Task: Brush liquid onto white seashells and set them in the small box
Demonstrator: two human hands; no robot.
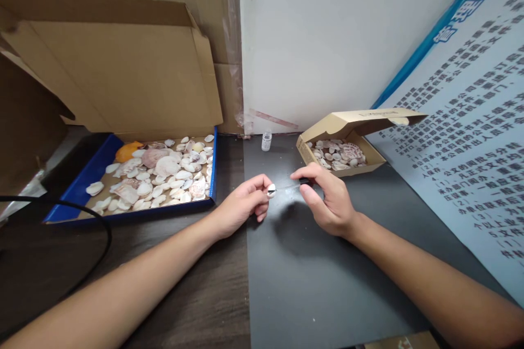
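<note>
My left hand [248, 199] pinches a small white seashell [271, 188] between thumb and fingers. Opposite it, my right hand [327, 196] grips a thin tool [286, 188] by its black handle, which its fingers partly cover. The slim shaft points left and its dark end meets the shell, as far as I can make out; I cannot tell whether it is a brush or a pick. Behind the hands a small clear bottle with a white label [266, 141] stands upright on the dark grey mat [286, 283].
An open blue-rimmed cardboard box [213, 174] of many seashells lies left. A smaller tan box [374, 165] with its lid raised holds more shells at right. A black cable [104, 218] loops at far left. A white wall [327, 38] and a printed board [462, 120] stand behind.
</note>
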